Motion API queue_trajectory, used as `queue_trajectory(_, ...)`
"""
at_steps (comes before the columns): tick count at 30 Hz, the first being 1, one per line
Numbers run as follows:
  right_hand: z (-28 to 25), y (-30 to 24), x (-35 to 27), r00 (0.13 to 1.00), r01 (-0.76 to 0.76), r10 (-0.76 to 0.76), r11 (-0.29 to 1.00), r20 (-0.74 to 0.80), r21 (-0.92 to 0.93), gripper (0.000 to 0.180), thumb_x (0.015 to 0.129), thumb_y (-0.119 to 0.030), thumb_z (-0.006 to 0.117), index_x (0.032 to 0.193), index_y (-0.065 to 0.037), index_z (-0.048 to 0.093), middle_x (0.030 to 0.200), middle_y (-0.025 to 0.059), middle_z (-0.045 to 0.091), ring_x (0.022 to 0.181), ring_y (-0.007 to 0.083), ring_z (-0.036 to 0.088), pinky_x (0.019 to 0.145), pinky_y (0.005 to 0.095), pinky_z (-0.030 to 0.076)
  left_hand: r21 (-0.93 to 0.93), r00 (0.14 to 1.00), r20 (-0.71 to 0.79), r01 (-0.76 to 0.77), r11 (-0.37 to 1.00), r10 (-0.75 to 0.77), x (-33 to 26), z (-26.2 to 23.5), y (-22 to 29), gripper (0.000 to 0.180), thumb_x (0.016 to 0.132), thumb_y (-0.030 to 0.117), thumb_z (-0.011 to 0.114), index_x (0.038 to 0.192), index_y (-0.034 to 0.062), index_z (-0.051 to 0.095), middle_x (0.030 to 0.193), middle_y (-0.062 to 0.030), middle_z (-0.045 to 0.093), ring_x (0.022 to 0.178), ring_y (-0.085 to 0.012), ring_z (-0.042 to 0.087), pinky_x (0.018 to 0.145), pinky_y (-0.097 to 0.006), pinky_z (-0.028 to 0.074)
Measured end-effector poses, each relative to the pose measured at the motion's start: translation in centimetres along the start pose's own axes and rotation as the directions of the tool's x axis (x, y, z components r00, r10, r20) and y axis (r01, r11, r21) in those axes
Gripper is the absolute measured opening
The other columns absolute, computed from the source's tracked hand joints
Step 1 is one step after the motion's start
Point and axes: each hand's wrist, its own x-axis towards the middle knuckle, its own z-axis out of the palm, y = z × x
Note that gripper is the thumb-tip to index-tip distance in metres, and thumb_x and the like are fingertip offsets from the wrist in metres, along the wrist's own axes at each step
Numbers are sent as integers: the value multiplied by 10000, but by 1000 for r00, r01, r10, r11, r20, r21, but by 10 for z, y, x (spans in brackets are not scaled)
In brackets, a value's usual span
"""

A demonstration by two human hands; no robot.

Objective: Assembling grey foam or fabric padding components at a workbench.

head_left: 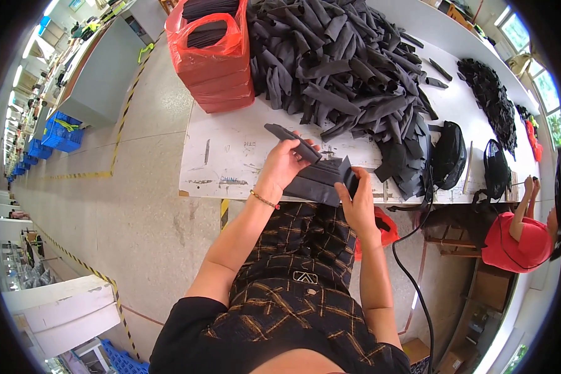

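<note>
A single dark fabric strip (pixel 293 140) is pinched in the left hand (pixel 285 163), thumb over fingers, and is held just above the near edge of the white table (pixel 230 156); a small stack of dark fabric pieces (pixel 323 179) is gripped at its right end by the right hand (pixel 357 202), the fingers curled round it, and the stack is held at the table's near edge, just below the strip; a thin bracelet (pixel 265 200) is worn on the left wrist. Further back on the table a large heap of dark strips (pixel 343 62) is spread; at the table's far left corner a red plastic bag (pixel 212 56) filled with dark pieces is stood; toward the table's right end two black bags (pixel 449 156) are laid, and a smaller dark pile (pixel 492 100) is seen beyond them. Below the table's right end a person in a red top (pixel 517 240) is seated; a black cable (pixel 411 274) is hung from the table's near edge.
</note>
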Motion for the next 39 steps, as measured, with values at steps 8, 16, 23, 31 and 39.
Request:
queue_trajectory(8,-13,-18,4,994,40,-28,993,-104,112,493,727,-105,770,1174,-23,579,1080,151,566,991,328,541,875,403,437,112,986,66,-161,981,154,7,-6,0,247,902,58,618,1111,1,499,1032,-166,643,956,-293,666,811,-394,588)
queue_trajectory(16,-8,-34,23,946,206,-244,961,-213,-184,309,676,-113,788,966,-55,700,917,61,563,873,248,536,779,379,405,148,992,66,-121,982,112,3,5,-5,179,915,100,616,1063,38,537,1027,-153,653,990,-274,655,849,-390,570)
queue_trajectory(23,-9,-42,28,883,286,-403,869,-241,-405,298,669,-101,776,958,-92,704,897,26,551,852,233,529,785,382,390,116,998,44,-48,992,43,-6,10,-3,279,899,42,615,1149,48,490,1023,-138,646,931,-271,672,795,-397,587)
queue_trajectory(31,4,-54,27,898,206,-361,850,-250,-484,379,665,-92,780,1033,-79,689,928,42,551,891,245,528,801,390,389,213,961,38,-275,938,273,-27,34,-15,450,878,3,623,1266,41,396,1085,-155,627,958,-245,658,776,-349,582)
queue_trajectory(39,29,-62,23,916,182,-290,916,-278,-357,570,681,-63,766,1217,-53,572,1043,112,532,955,311,516,833,437,395,-91,967,195,-150,984,166,-24,33,-25,385,932,99,587,1285,31,448,1120,-172,640,1062,-252,618,961,-374,477)
